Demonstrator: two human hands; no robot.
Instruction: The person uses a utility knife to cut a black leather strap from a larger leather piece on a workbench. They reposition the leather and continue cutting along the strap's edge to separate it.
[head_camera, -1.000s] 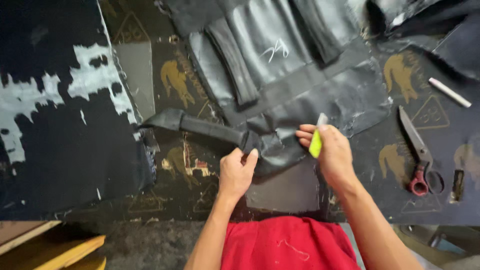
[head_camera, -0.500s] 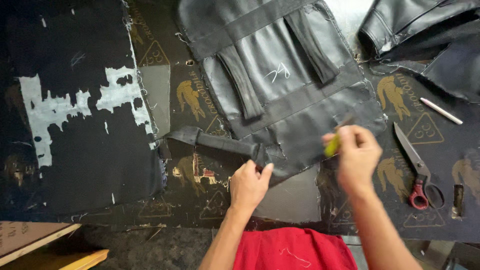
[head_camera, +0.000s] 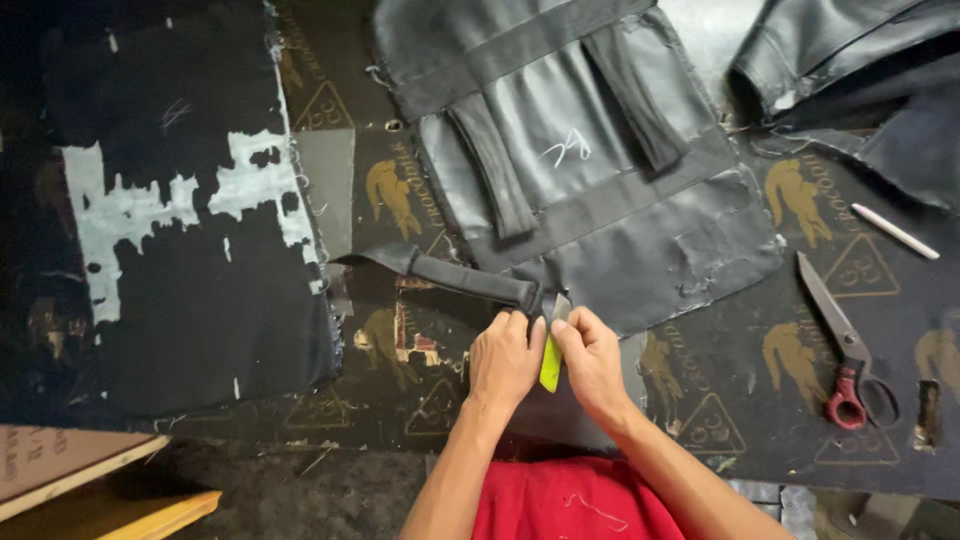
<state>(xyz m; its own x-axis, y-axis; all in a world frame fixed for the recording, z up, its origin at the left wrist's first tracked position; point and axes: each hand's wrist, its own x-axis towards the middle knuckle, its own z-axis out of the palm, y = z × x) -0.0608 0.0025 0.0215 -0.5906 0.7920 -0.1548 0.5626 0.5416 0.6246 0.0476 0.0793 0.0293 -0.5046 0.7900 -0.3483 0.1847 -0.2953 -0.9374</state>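
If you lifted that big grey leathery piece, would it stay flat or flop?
The grey leathery piece would probably flop: it already lies creased and wavy on the table. Its sewn straps likely dangle too. It looks smooth, maybe slightly slippery.

We cannot see the yellow-green cutter (head_camera: 550, 362) whole: our left hand (head_camera: 505, 358) and right hand (head_camera: 592, 362) cover its sides, and its blade tip is too small to judge. The dark jacket (head_camera: 850, 60) runs off the top right edge, and the wooden boards (head_camera: 90, 480) off the bottom left.
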